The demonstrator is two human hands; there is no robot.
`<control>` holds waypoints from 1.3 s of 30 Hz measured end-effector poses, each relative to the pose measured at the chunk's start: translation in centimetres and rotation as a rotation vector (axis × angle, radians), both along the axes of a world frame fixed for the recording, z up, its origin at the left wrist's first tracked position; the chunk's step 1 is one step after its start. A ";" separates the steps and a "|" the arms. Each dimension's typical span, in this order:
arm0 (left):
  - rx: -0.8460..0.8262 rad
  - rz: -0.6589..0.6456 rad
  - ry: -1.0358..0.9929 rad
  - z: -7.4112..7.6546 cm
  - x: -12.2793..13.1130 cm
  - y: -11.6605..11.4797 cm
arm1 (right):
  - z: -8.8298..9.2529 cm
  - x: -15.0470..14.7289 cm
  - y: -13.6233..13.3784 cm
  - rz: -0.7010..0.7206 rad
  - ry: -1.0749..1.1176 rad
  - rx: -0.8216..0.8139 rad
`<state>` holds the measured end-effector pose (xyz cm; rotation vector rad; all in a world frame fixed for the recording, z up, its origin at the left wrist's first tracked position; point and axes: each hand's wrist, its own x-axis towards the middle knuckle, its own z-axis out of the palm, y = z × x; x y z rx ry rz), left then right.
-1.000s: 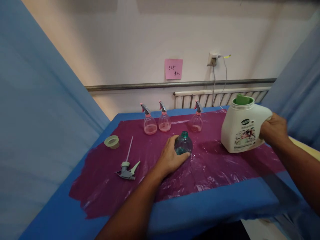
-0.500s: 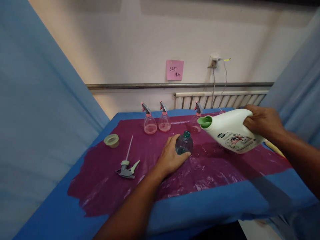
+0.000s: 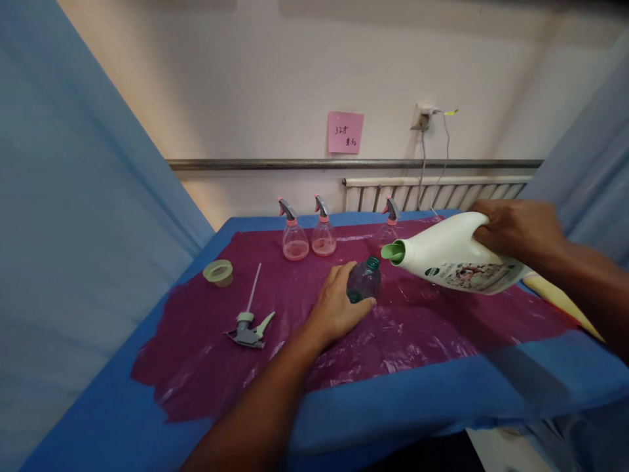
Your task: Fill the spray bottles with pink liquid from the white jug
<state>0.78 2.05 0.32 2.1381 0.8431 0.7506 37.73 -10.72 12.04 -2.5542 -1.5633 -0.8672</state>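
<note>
My left hand (image 3: 339,303) is wrapped round a clear bottle with a green neck (image 3: 364,282), which leans to the right on the purple plastic sheet (image 3: 196,341). Dark liquid shows low in it. My right hand (image 3: 515,226) grips the handle of a large white jug (image 3: 457,255), tipped far over to the left. The jug's green spout is just above and right of the bottle's mouth, apart from it. No stream of liquid can be made out. A grey and pale green spray head (image 3: 247,331) with its tube lies left of my left hand.
Two spray bottles with pink liquid, one at the left (image 3: 295,242) and one beside it (image 3: 324,238), stand at the back. A third (image 3: 388,233) is partly behind the spout. A pale round cap (image 3: 219,273) lies at left. Blue curtains hang on both sides.
The white jug has tipped further and its spout has moved left, closer to the bottle's mouth. The bottle in my left hand now leans more to the right.
</note>
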 end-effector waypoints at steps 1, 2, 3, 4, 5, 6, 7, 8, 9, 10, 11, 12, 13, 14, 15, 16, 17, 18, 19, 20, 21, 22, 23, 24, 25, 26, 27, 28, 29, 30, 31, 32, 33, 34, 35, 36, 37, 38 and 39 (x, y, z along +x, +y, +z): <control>0.001 0.002 0.001 -0.1 0.0 0.0 | 0.2 0.0 0.0 -0.004 -0.005 -0.014; 0.001 0.005 0.003 -0.2 0.0 0.1 | 0.5 -0.1 0.1 -0.010 -0.009 -0.028; 0.001 0.008 0.007 -0.3 0.0 0.1 | 0.7 -0.1 0.2 -0.016 -0.014 -0.040; 0.002 0.011 0.009 -0.4 0.0 0.2 | 1.0 -0.2 0.2 -0.017 -0.022 -0.052; 0.005 0.012 0.011 -0.6 0.0 0.2 | 1.2 -0.3 0.3 -0.017 -0.033 -0.058; 0.009 0.011 0.013 -0.7 0.1 0.3 | 1.4 -0.3 0.3 -0.015 -0.045 -0.061; 0.013 0.009 0.015 -0.7 0.1 0.3 | 1.6 -0.4 0.3 -0.008 -0.058 -0.062; 0.016 0.007 0.018 -0.8 0.1 0.4 | 1.8 -0.6 0.3 -0.001 -0.073 -0.059; 0.015 0.004 0.022 -0.7 0.1 0.4 | 1.9 -0.7 0.4 0.003 -0.087 -0.055; 0.011 0.002 0.027 -0.7 0.1 0.3 | 2.1 -0.9 0.4 0.003 -0.099 -0.052; 0.004 0.000 0.034 -0.6 0.1 0.3 | 2.3 -1.1 0.4 0.004 -0.106 -0.054; -0.004 0.001 0.040 -0.4 0.1 0.2 | 2.4 -1.3 0.4 0.004 -0.113 -0.060; -0.009 0.001 0.046 -0.3 0.1 0.1 | 2.6 -1.4 0.4 0.007 -0.119 -0.068; -0.013 0.002 0.050 -0.1 0.1 0.0 | 2.7 -1.5 0.4 0.010 -0.125 -0.077; -0.014 0.002 0.053 0.0 0.1 0.0 | 2.9 -1.6 0.5 0.013 -0.132 -0.087; -0.013 0.001 0.056 0.1 0.1 -0.1 | 3.0 -1.6 0.5 0.013 -0.140 -0.095; -0.013 -0.001 0.059 0.1 0.1 -0.1 | 3.2 -1.6 0.6 0.011 -0.147 -0.101; -0.012 -0.004 0.062 0.1 0.0 -0.1 | 3.3 -1.7 0.6 0.008 -0.152 -0.104; -0.012 -0.006 0.065 0.1 0.0 0.0 | 3.3 -1.7 0.6 0.007 -0.154 -0.107; -0.011 -0.007 0.067 0.0 0.0 0.0 | 3.4 -1.7 0.7 0.008 -0.155 -0.108; -0.008 -0.008 0.065 -0.1 0.0 0.0 | 3.5 -1.7 0.7 0.011 -0.157 -0.109; -0.003 -0.008 0.060 -0.1 0.0 0.0 | 3.5 -1.7 0.7 0.015 -0.160 -0.108; 0.002 -0.009 0.053 -0.2 0.0 0.0 | 3.5 -1.8 0.7 0.024 -0.162 -0.109; 0.004 -0.010 0.049 -0.2 0.0 0.0 | 3.5 -1.8 0.7 0.031 -0.165 -0.107; 0.003 -0.009 0.047 -0.3 0.0 0.0 | 3.5 -1.8 0.7 0.036 -0.169 -0.104; -0.003 -0.008 0.048 -0.3 0.1 0.0 | 3.5 -1.8 0.7 0.041 -0.174 -0.100; -0.009 -0.007 0.050 -0.2 0.1 0.0 | 3.6 -1.8 0.8 0.045 -0.177 -0.096; -0.013 -0.008 0.053 -0.2 0.1 0.0 | 3.6 -1.8 0.8 0.052 -0.179 -0.096; -0.013 -0.009 0.053 -0.2 0.1 0.0 | 3.7 -1.9 0.8 0.058 -0.180 -0.098; -0.009 -0.012 0.051 -0.1 0.1 0.0 | 3.8 -2.0 0.8 0.068 -0.178 -0.104; -0.005 -0.015 0.049 -0.1 0.1 0.1 | 3.9 -2.0 0.9 0.080 -0.175 -0.111; -0.003 -0.016 0.048 -0.1 0.1 0.1 | 4.1 -2.1 0.9 0.089 -0.170 -0.119; -0.003 -0.013 0.048 0.0 0.1 0.2 | 4.2 -2.2 0.9 0.096 -0.165 -0.127; -0.004 -0.007 0.049 0.0 0.1 0.2 | 4.3 -2.2 1.0 0.098 -0.158 -0.129; -0.005 0.000 0.050 0.0 0.1 0.3 | 4.4 -2.3 1.0 0.101 -0.150 -0.130; -0.003 0.005 0.051 -0.1 0.1 0.4 | 4.4 -2.3 1.1 0.105 -0.142 -0.129; 0.001 0.007 0.049 -0.1 0.1 0.5 | 4.5 -2.3 1.2 0.111 -0.136 -0.127; 0.007 0.007 0.045 -0.1 0.1 0.6 | 4.5 -2.3 1.2 0.117 -0.131 -0.124; 0.011 0.007 0.041 -0.1 0.1 0.6 | 4.6 -2.3 1.3 0.122 -0.128 -0.121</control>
